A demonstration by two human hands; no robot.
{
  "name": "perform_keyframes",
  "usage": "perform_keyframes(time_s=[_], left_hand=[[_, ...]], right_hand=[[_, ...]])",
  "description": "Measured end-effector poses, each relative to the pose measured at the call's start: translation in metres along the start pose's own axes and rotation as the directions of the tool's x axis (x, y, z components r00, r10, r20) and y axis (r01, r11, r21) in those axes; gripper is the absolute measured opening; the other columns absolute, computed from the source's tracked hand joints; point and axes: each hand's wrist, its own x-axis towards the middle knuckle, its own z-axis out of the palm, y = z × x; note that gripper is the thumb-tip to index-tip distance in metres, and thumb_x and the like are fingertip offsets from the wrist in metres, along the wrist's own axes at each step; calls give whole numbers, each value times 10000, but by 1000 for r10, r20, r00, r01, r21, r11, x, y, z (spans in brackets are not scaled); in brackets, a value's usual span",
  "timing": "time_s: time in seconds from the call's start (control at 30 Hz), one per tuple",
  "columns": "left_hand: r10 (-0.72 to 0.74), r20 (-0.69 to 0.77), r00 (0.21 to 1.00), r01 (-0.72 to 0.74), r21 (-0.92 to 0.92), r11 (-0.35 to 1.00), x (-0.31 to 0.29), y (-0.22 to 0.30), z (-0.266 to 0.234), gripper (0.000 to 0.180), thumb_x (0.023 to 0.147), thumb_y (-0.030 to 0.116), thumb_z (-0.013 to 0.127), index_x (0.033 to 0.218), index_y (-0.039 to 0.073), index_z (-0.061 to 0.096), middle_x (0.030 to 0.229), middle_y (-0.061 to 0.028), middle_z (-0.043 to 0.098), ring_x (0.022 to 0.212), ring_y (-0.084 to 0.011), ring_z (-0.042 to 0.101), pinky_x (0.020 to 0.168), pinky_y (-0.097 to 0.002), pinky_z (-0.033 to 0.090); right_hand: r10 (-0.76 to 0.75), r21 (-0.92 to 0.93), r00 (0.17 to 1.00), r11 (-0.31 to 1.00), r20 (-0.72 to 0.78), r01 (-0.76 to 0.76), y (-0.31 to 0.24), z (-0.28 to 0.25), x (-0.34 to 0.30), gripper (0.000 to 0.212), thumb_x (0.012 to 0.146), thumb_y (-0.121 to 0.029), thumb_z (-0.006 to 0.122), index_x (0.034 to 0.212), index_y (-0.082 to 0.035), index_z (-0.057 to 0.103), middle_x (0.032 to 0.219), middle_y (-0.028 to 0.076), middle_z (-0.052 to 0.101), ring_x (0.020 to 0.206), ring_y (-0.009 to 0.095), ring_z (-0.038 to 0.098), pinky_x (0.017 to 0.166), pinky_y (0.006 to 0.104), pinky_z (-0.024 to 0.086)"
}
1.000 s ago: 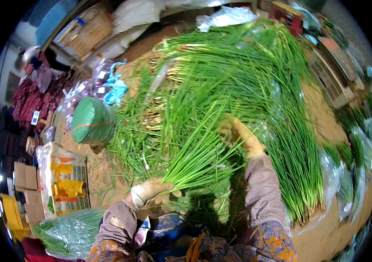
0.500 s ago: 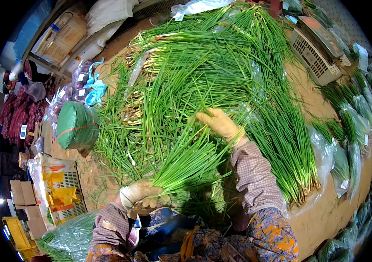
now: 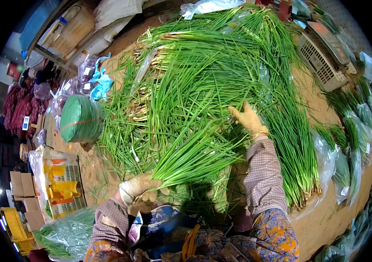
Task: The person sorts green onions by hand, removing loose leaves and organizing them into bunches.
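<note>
My left hand [image 3: 140, 188], in a pale work glove, grips a bunch of green onions [image 3: 194, 161] near my lap. The loose green tops fan out to the upper right, and the gripped ends are hidden in the glove. Over the pile of green onions [image 3: 207, 83], my right hand [image 3: 249, 118], in a yellowish glove, has its thumb and fingers spread with nothing between them. Cut green scraps lie beneath the bunch. Right of my right forearm, a thick row of long green onions [image 3: 288, 153] lies with its root ends toward me.
A round green bundle [image 3: 81, 118] stands at left, by purple produce in clear bags [image 3: 66, 94]. A taped crate [image 3: 63, 183] sits nearer. At far right are a plastic basket with a scale [image 3: 323, 59] and bagged green onions [image 3: 343, 170]. Another bagged bunch [image 3: 74, 233] lies lower left.
My right hand has let go of the tips of the bunch and moved right, its fingers opening. The left hand keeps its grip, and the bunch tops swing lower to the right.
</note>
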Motion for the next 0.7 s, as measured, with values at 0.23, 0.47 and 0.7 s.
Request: perform_keyframes(time_s=[0.23,0.47,0.7], left_hand=[[-152,74,986,123,303,945,1,-8,-30,316,874,336,510,1047,86,598,807,-45,648,498,-59,520,398,-192,387],[-18,-19,1000,24,432,901,1,-29,-10,382,821,458,496,857,127,682,562,-33,567,446,-101,460,410,-249,361],[165,-122,979,-168,-17,986,-30,13,-9,243,894,265,494,955,56,602,714,-47,629,434,-29,420,332,-179,292]], right_hand=[[-379,756,812,645,444,-113,-126,28,-63,745,849,-579,388,1379,-78,240,1258,73,495,1105,189,460,942,361,335],[-391,41,920,920,8,391,-89,57,-59,272,918,-240,433,931,-22,594,817,81,651,637,149,564,585,282,436],[4,205,993,978,119,-29,-24,-4,-26,491,878,-269,509,1308,-72,376,1052,133,579,799,176,527,705,312,428]])
